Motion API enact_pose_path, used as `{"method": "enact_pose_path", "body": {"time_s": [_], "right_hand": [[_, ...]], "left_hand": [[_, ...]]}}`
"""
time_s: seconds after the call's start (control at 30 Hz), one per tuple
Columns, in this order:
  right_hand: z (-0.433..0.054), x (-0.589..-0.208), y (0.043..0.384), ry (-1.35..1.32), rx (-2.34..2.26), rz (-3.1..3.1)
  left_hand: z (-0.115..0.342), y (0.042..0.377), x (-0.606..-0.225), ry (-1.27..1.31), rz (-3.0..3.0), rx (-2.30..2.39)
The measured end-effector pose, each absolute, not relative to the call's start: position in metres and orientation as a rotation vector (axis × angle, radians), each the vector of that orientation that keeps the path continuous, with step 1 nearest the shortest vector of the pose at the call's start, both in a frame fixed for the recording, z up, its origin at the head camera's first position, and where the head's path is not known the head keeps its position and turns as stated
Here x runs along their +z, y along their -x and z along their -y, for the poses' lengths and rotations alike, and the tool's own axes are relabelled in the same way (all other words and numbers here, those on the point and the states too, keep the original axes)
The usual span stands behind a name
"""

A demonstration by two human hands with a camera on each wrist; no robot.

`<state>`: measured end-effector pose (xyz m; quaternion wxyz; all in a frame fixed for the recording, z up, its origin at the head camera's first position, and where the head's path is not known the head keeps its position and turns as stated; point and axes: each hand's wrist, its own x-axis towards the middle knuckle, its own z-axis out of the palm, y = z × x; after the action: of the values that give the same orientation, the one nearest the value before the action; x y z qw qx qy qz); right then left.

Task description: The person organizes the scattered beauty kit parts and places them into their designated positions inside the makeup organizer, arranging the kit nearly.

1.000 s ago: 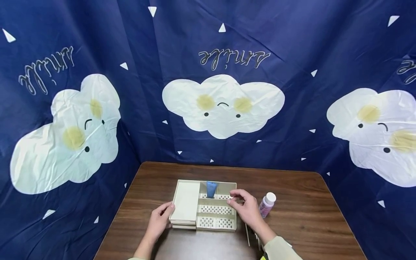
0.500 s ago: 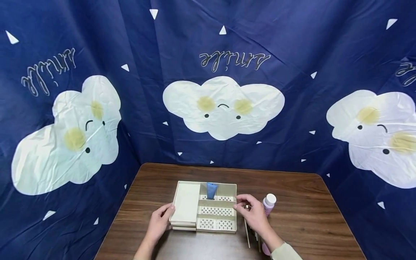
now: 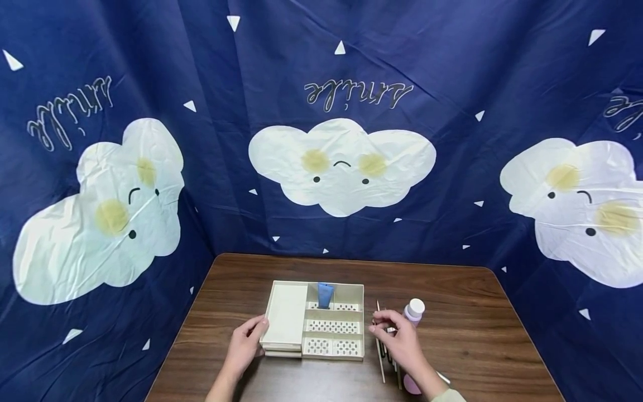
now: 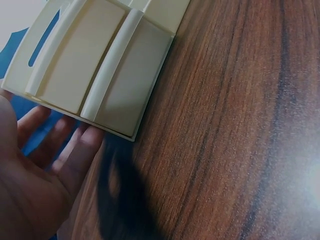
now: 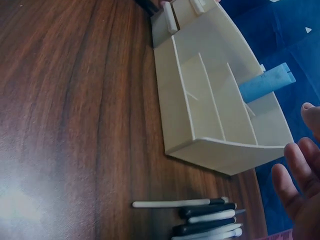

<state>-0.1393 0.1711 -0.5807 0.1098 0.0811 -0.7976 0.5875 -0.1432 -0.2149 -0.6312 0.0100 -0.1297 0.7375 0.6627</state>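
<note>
A cream desktop organizer (image 3: 286, 312) with two drawers (image 4: 82, 55) and open compartments stands on the table. A blue squeeze tube (image 3: 325, 296) is upright in its back compartment and leans outward in the right wrist view (image 5: 267, 83). My left hand (image 3: 244, 341) rests against the organizer's left side, with relaxed fingers (image 4: 75, 155) along the wall and their tips partly hidden. My right hand (image 3: 402, 338) hovers to the right of the organizer, fingers loosely bent, holding nothing. Beneath and beside it lie several slim black and white sticks (image 5: 212, 216), partly covered in the head view.
A purple bottle with a white cap (image 3: 415, 309) stands just behind my right hand. A round purple item (image 3: 412, 384) lies nearer, partly behind the forearm, with a thin white piece (image 3: 443, 378) beside it. Blue curtains (image 3: 351, 245) surround the wooden table (image 3: 477, 335).
My right hand has moved from over the organizer's right edge toward the right and closer to me, above the sticks. The left hand keeps its place against the organizer.
</note>
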Motion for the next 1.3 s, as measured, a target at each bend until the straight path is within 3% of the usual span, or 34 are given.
{"method": "enact_pose_path", "body": {"time_s": [0.9, 1.3], "right_hand": [[-0.219, -0.612, 0.12, -0.082, 1.567, 2.336], [-0.239, -0.615, 0.116, 0.143, 1.526, 2.404]], "left_hand": [[0.214, 0.144, -0.631, 0.417, -2.287, 2.1], [0.213, 0.142, -0.629, 0.41, -2.236, 2.15]]}}
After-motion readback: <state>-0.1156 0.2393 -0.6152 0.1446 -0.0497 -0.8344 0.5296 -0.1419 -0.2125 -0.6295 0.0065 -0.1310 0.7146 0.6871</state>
